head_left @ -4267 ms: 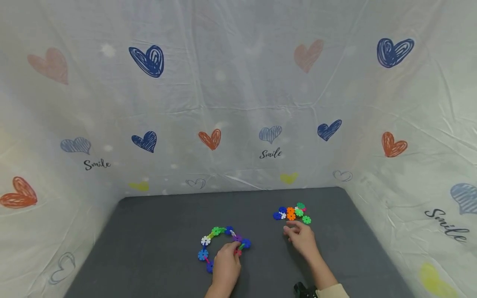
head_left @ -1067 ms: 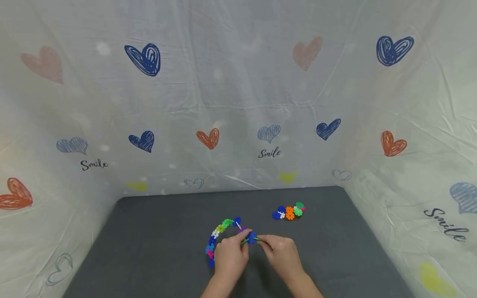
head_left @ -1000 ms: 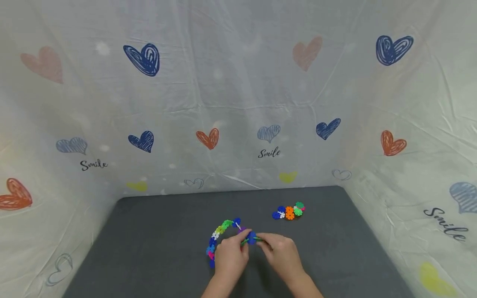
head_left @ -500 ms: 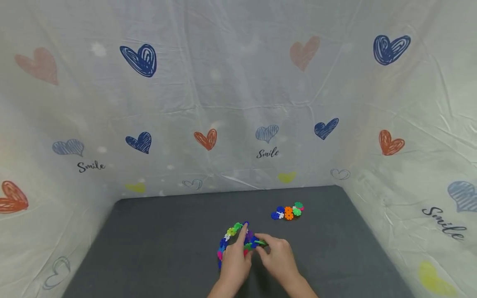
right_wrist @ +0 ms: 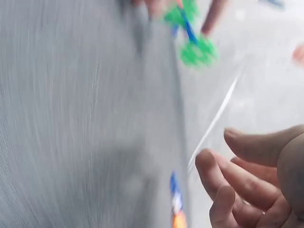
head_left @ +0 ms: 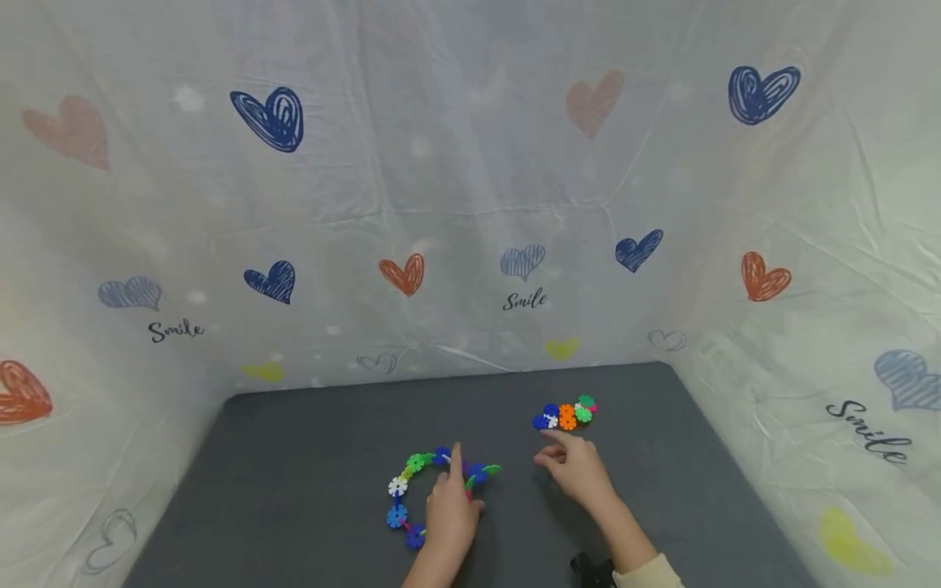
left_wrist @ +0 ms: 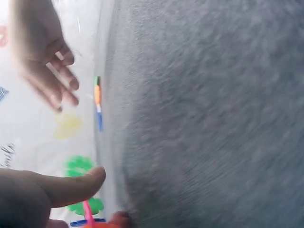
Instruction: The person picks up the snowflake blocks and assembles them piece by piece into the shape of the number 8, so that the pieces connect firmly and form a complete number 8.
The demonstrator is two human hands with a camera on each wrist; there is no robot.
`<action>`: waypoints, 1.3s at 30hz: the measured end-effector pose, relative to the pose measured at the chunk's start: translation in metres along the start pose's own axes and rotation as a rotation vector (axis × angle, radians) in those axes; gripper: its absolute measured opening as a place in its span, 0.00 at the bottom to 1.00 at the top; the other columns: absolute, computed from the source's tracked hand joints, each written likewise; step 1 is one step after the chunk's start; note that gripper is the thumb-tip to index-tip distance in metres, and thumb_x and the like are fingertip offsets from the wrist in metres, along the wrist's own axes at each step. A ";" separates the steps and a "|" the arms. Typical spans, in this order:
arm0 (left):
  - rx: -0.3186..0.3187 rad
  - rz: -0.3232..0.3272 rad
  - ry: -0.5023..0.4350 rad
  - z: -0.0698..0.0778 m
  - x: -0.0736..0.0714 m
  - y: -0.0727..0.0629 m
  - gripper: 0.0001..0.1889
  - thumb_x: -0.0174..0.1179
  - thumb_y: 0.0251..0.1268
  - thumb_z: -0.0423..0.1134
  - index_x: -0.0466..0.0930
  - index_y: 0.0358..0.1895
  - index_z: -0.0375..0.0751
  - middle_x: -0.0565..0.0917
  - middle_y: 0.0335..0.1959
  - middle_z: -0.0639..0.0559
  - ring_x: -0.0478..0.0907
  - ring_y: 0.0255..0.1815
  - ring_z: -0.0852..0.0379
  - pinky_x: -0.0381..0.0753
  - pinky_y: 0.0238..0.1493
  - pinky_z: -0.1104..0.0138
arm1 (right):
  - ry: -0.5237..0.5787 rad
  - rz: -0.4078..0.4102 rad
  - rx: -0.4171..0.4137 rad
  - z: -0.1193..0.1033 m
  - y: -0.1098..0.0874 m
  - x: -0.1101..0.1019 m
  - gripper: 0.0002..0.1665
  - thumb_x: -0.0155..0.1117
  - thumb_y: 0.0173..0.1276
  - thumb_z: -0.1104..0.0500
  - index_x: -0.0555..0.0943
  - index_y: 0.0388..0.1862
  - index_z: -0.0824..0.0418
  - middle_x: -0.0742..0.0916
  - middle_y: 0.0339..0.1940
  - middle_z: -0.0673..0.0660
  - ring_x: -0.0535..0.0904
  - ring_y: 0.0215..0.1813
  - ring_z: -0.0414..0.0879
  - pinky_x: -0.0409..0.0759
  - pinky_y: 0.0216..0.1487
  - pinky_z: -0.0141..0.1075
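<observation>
A chain of interlocking plastic flower discs (head_left: 397,516) in blue, white, yellow-green, green, purple and pink curves in a ring on the dark table. My left hand (head_left: 450,510) holds its right-hand part, index finger stretched out over it; the palm hides the grip. Green discs (left_wrist: 78,166) at that end stick up beside the thumb in the left wrist view. My right hand (head_left: 581,469), its fingers loosely bent with nothing between them, hovers just in front of several other discs (head_left: 567,416). Those lie grouped in blue, white, orange, green and pink.
The dark grey table (head_left: 309,441) ends at a pale curtain (head_left: 456,163) printed with hearts. A black object (head_left: 591,572) shows at the right wrist, by the front edge of the head view.
The right hand has let go of the green disc, which stays on the chain, and moved right towards the other discs. The ring has swung left, and the left hand slightly with it.
</observation>
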State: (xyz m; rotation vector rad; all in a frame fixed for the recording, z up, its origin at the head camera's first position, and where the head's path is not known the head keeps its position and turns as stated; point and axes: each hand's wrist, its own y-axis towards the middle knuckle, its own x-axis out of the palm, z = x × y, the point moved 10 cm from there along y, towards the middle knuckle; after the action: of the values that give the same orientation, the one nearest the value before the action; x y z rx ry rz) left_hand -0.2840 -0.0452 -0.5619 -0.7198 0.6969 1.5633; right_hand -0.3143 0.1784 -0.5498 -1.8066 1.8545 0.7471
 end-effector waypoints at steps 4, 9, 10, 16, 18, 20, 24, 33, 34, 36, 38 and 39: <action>-0.039 -0.058 -0.131 -0.010 0.010 0.006 0.51 0.78 0.46 0.28 0.61 0.77 0.42 0.78 0.57 0.31 0.78 0.57 0.30 0.78 0.54 0.40 | -0.070 0.114 0.110 0.041 0.025 -0.027 0.26 0.70 0.69 0.58 0.80 0.63 0.66 0.91 0.44 0.61 0.87 0.44 0.55 0.84 0.43 0.49; 0.011 -0.034 0.101 -0.005 -0.001 0.009 0.34 0.75 0.52 0.32 0.76 0.66 0.42 0.85 0.51 0.38 0.81 0.52 0.36 0.77 0.52 0.39 | -0.079 0.216 0.229 0.081 0.043 -0.047 0.28 0.63 0.75 0.53 0.76 0.67 0.67 0.86 0.53 0.69 0.82 0.49 0.64 0.80 0.48 0.56; 0.030 0.001 0.161 -0.003 -0.006 0.010 0.30 0.75 0.52 0.34 0.79 0.62 0.42 0.86 0.48 0.40 0.81 0.51 0.37 0.77 0.50 0.39 | -0.082 0.225 0.254 0.088 0.045 -0.048 0.29 0.61 0.76 0.52 0.75 0.69 0.66 0.85 0.51 0.69 0.82 0.46 0.63 0.80 0.44 0.55; 0.208 0.155 0.211 0.017 -0.019 0.020 0.19 0.74 0.56 0.38 0.86 0.52 0.41 0.85 0.50 0.43 0.78 0.54 0.41 0.76 0.54 0.43 | -0.110 0.240 0.349 0.105 0.050 -0.045 0.29 0.64 0.73 0.46 0.78 0.68 0.57 0.82 0.32 0.59 0.67 0.21 0.49 0.63 0.21 0.39; 0.286 0.120 0.208 0.024 -0.010 0.021 0.19 0.74 0.57 0.39 0.86 0.52 0.42 0.86 0.52 0.44 0.77 0.56 0.41 0.74 0.57 0.42 | -0.119 0.256 0.353 0.105 0.048 -0.044 0.26 0.68 0.71 0.48 0.82 0.64 0.56 0.82 0.32 0.59 0.67 0.22 0.49 0.63 0.21 0.39; 0.337 0.064 0.223 0.027 0.001 0.022 0.18 0.73 0.59 0.40 0.86 0.53 0.43 0.86 0.53 0.45 0.76 0.57 0.41 0.71 0.60 0.40 | -0.127 0.280 0.355 0.105 0.044 -0.045 0.23 0.71 0.68 0.50 0.84 0.60 0.56 0.83 0.36 0.59 0.72 0.26 0.50 0.66 0.23 0.40; 0.361 0.035 0.236 0.028 0.011 0.022 0.14 0.73 0.59 0.40 0.88 0.49 0.46 0.87 0.49 0.48 0.75 0.54 0.44 0.67 0.60 0.39 | -0.096 0.304 0.319 0.100 0.036 -0.045 0.16 0.74 0.65 0.55 0.84 0.48 0.62 0.86 0.39 0.59 0.79 0.32 0.51 0.73 0.29 0.41; 0.356 0.046 0.173 0.023 0.009 0.021 0.05 0.73 0.57 0.39 0.92 0.37 0.55 0.87 0.36 0.56 0.76 0.47 0.50 0.65 0.55 0.42 | 0.286 0.150 0.202 0.053 0.013 -0.004 0.12 0.70 0.69 0.58 0.79 0.41 0.66 0.86 0.22 0.57 0.80 0.22 0.45 0.73 0.25 0.33; 0.358 0.057 0.149 0.023 0.008 0.021 0.05 0.73 0.58 0.40 0.92 0.37 0.55 0.87 0.36 0.56 0.76 0.47 0.51 0.65 0.55 0.43 | 0.328 0.136 0.194 0.044 0.009 0.001 0.12 0.69 0.70 0.58 0.78 0.42 0.66 0.86 0.21 0.59 0.80 0.22 0.46 0.73 0.25 0.33; 0.359 0.083 0.082 0.023 0.003 0.022 0.05 0.72 0.60 0.41 0.92 0.39 0.56 0.88 0.37 0.57 0.76 0.46 0.53 0.65 0.55 0.45 | 0.390 0.117 0.157 0.024 0.002 0.010 0.13 0.69 0.70 0.58 0.78 0.44 0.66 0.86 0.22 0.62 0.80 0.22 0.48 0.73 0.25 0.32; 0.369 0.123 0.006 0.025 -0.006 0.021 0.05 0.72 0.61 0.42 0.92 0.39 0.56 0.89 0.38 0.59 0.76 0.46 0.55 0.65 0.54 0.46 | 0.430 0.111 0.111 0.004 -0.005 0.014 0.12 0.70 0.69 0.58 0.80 0.43 0.65 0.86 0.24 0.66 0.80 0.22 0.52 0.73 0.25 0.32; 0.377 0.141 -0.028 0.026 -0.010 0.020 0.05 0.72 0.61 0.43 0.92 0.40 0.56 0.89 0.38 0.59 0.76 0.45 0.56 0.65 0.54 0.47 | 0.442 0.110 0.089 -0.005 -0.008 0.015 0.12 0.70 0.69 0.58 0.80 0.43 0.64 0.87 0.24 0.67 0.79 0.21 0.51 0.73 0.24 0.32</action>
State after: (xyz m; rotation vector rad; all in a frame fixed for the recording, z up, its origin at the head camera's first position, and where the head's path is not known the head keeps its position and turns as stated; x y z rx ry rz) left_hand -0.3041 -0.0330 -0.5367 -0.3744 1.0050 1.5069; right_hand -0.3066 0.1635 -0.5563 -1.9385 2.2378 0.3057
